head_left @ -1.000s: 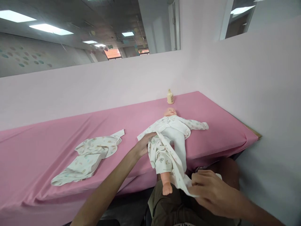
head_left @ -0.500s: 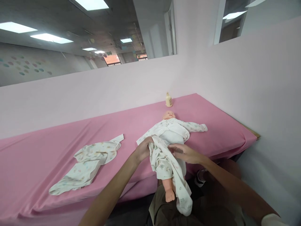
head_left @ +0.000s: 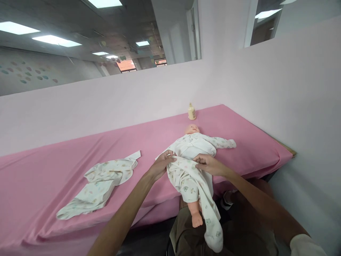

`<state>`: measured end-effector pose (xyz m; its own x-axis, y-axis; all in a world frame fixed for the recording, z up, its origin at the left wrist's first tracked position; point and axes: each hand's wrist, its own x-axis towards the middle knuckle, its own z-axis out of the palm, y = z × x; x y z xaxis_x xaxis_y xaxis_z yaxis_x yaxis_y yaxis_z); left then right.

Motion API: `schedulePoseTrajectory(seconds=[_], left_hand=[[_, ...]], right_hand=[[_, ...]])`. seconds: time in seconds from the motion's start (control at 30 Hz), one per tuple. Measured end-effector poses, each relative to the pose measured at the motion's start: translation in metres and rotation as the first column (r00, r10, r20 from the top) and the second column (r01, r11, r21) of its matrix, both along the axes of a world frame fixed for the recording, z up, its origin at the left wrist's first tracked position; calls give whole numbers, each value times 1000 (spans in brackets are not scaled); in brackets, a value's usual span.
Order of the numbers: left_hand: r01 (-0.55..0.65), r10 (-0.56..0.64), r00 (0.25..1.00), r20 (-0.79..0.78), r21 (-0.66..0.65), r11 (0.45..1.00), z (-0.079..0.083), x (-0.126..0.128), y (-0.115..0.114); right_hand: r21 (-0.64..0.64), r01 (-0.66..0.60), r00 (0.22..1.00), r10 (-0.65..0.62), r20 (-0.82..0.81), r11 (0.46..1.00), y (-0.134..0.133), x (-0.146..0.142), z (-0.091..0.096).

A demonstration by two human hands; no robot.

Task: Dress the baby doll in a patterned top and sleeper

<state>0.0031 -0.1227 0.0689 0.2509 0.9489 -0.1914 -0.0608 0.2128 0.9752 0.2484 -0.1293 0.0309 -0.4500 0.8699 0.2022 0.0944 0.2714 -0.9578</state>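
A baby doll (head_left: 192, 128) lies on its back on the pink-covered table (head_left: 53, 170), head toward the far wall, dressed in a white printed top. White printed trousers (head_left: 195, 183) lie over its legs; one bare foot (head_left: 196, 219) hangs past the table's front edge beside an empty trouser leg. My left hand (head_left: 160, 164) pinches the waistband at the doll's left side. My right hand (head_left: 209, 164) pinches the waistband on the other side. Both hands are closed on the cloth at the doll's waist.
A second white printed garment (head_left: 101, 183) lies crumpled on the table to the left. A small cream bottle (head_left: 191, 112) stands by the far wall behind the doll's head. Pale pink partition walls close the back and right side. My lap is below the table edge.
My right hand left the dangling trouser leg and came up to the waistband. The waistband has been spread across the doll's waist, and the empty leg now hangs lower.
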Motion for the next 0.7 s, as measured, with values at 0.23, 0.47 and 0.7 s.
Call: schedulePoseTrajectory(seconds=[0.23,0.47,0.7], left_hand=[[164,-87,894,-440,140,977,2,-3,-3],[239,-236,964,-124,10,971,6,25,11],[334,-307,937,167,-170,927,-5,49,12]], right_hand=[[-138,169,977,-185,-107,976,8,18,6],[-107,-59,981,38,-191,993,18,3,44],[75,-221,969,227,-96,973,13,-31,79]])
